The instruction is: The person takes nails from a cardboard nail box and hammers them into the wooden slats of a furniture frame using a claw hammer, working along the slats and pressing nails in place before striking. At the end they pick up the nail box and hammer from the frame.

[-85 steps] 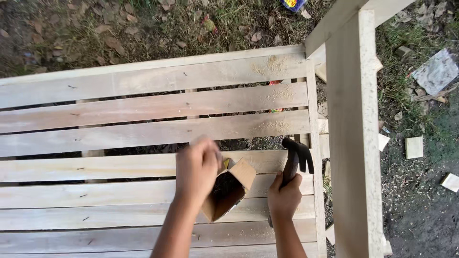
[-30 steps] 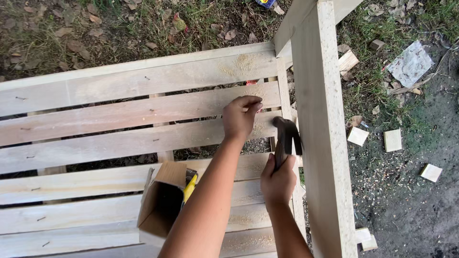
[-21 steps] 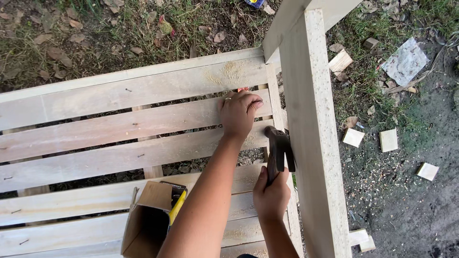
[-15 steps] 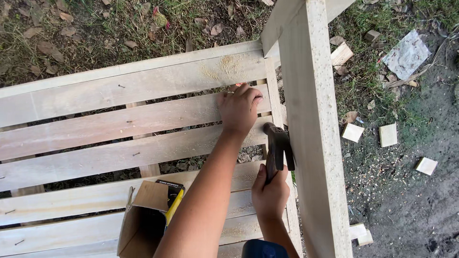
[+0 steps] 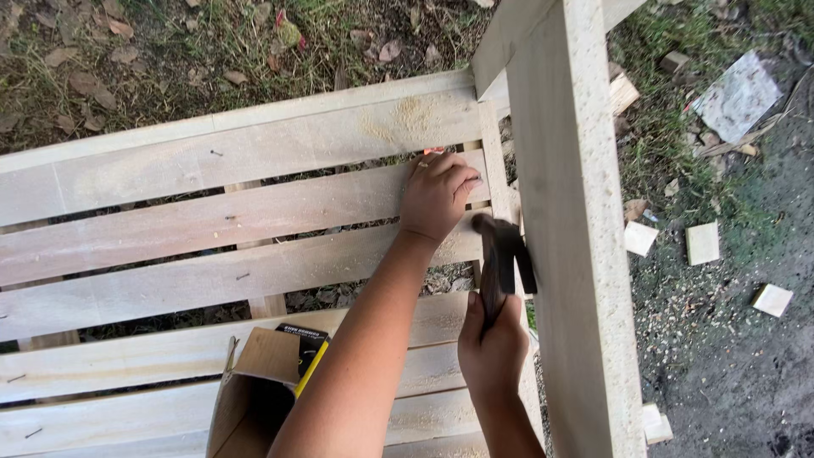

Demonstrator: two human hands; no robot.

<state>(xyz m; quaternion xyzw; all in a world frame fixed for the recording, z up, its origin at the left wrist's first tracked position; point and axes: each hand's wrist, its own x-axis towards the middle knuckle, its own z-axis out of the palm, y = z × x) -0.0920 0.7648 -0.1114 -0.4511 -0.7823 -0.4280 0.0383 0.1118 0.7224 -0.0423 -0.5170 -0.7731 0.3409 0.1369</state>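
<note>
A slatted wooden bench [image 5: 212, 161] of pale planks fills most of the view, with a thick upright post [image 5: 572, 254] rising at its right end and covering the slat ends there. Beyond lie grass, dirt and small wood offcuts [image 5: 702, 242]. An open cardboard box [image 5: 254, 399] sits on the lower slats, partly cut off by the frame edge and the forearm. The right hand [image 5: 492, 348] is clenched around a claw hammer [image 5: 502, 254], head just beside the post. The left hand [image 5: 437, 195] rests on a slat, fingertips pinched; what they pinch is too small to make out.
</note>
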